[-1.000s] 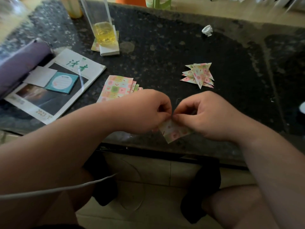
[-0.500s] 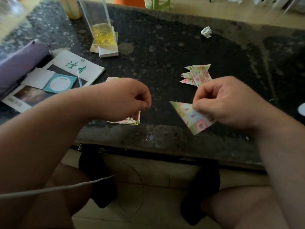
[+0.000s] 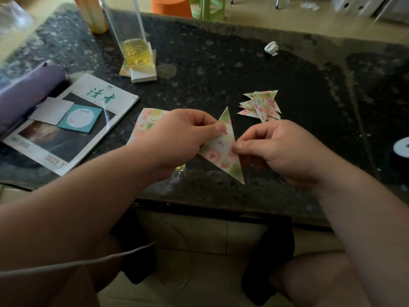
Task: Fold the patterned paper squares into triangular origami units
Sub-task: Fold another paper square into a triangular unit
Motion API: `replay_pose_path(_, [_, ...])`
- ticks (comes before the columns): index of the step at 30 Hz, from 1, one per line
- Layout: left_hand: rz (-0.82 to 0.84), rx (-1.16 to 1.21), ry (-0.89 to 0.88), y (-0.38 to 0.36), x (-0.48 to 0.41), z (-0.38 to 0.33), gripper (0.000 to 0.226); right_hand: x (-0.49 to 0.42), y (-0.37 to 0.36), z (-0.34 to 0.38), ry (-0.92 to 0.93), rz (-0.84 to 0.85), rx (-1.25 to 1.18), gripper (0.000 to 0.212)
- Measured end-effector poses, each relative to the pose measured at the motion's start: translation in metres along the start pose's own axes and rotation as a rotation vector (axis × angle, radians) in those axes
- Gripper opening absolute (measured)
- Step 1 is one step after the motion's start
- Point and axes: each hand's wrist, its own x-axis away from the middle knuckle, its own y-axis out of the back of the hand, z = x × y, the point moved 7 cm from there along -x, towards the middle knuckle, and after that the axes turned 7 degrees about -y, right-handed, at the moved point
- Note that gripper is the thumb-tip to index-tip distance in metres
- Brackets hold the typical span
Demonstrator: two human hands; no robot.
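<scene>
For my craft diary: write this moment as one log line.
left hand: pinches paper triangle | right hand: pinches same triangle | finished triangles: piled on table | flat squares: behind left hand

Dark speckled stone table is shown. Stack of patterned paper squares is laid under and left of the left-hand fingers, partly hidden. Pile of folded triangular units is placed just beyond the right-hand fingers. Magazine and purple pouch are set well left of the fingers. White block and crumpled paper wad are seen far beyond them.
</scene>
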Motion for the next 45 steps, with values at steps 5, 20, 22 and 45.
replay_pose_path(5, [0.083, -0.283, -0.107, -0.009, 0.004, -0.009, 0.016, -0.004, 0.004, 0.006, 0.108, -0.076, -0.033, 0.008])
replay_pose_path(20, [0.176, -0.313, -0.049, -0.003, 0.013, -0.005, 0.022, -0.004, 0.013, 0.013, 0.15, -0.129, -0.034, 0.018])
replay_pose_path(22, [0.197, -0.441, -0.025, 0.005, 0.014, -0.005, 0.023, -0.001, 0.016, 0.015, 0.146, -0.122, -0.065, 0.019])
replay_pose_path(45, [-0.04, 0.276, 0.161, -0.012, 0.012, 0.007, 0.018, 0.029, -0.009, 0.024, 0.778, -0.319, 0.469, 0.003])
